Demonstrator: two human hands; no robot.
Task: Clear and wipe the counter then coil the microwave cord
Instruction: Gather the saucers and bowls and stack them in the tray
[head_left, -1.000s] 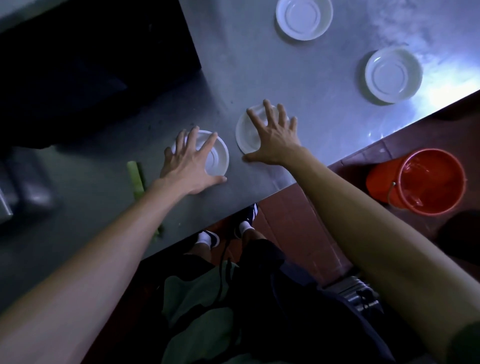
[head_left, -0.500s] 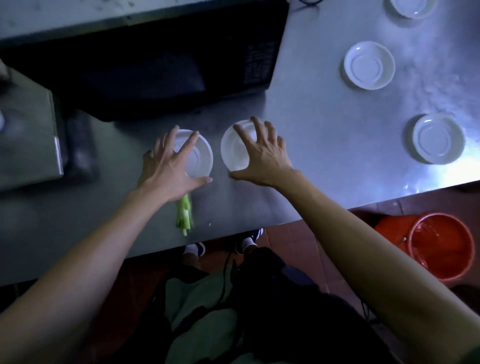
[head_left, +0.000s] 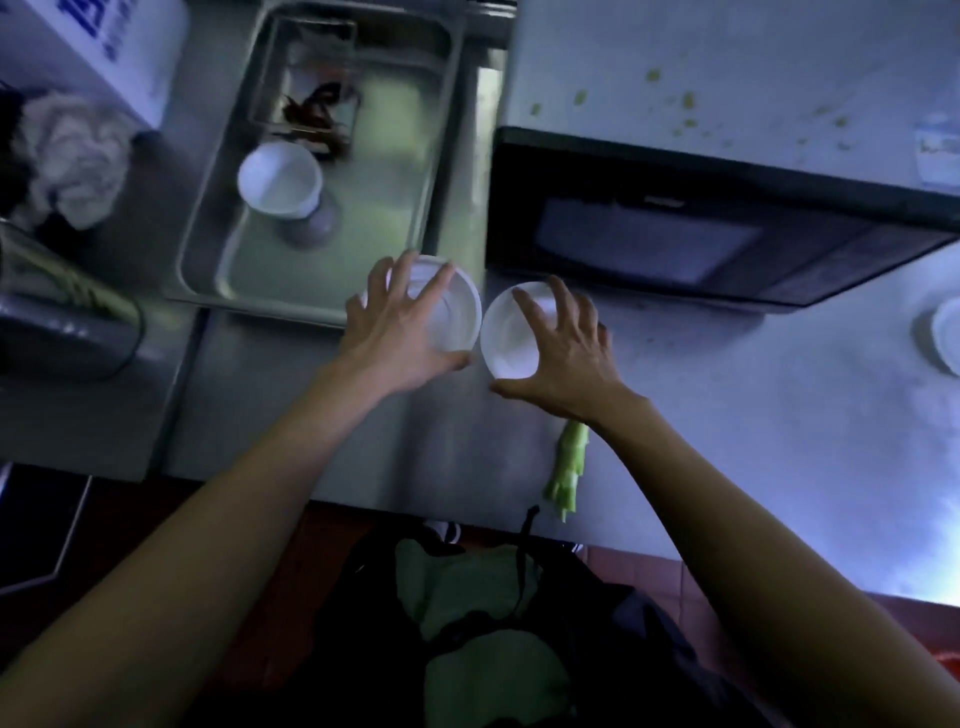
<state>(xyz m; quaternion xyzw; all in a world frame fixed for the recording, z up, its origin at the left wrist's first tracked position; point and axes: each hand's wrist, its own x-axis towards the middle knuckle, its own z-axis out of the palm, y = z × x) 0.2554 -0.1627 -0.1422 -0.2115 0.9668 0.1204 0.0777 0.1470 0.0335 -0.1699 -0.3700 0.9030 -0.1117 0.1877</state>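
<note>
A steel sink is sunk into the tabletop at eleven o'clock. Inside it stands a white cup, upright and holding nothing that shows, and behind the cup, toward twelve o'clock, sits a smaller metal tray with some dark reddish scraps in it. At ten o'clock, beside the sink, lies a crumpled pale rag.

The left hand has a spread grip: fingers fanned over the top of a white saucer, thumb curled against its near rim, right at the sink's near-right corner. The right hand does the same on a second saucer, fingertips on its far edge, thumb hooked under the near rim. The two saucers sit just beside each other, almost touching. Whether either is lifted off the metal, I cannot tell.

The microwave stands at one o'clock, just behind the right hand, its top flecked with green bits. A green vegetable stalk lies at five o'clock under the right wrist. Another white dish shows at three o'clock, cut by the edge.
</note>
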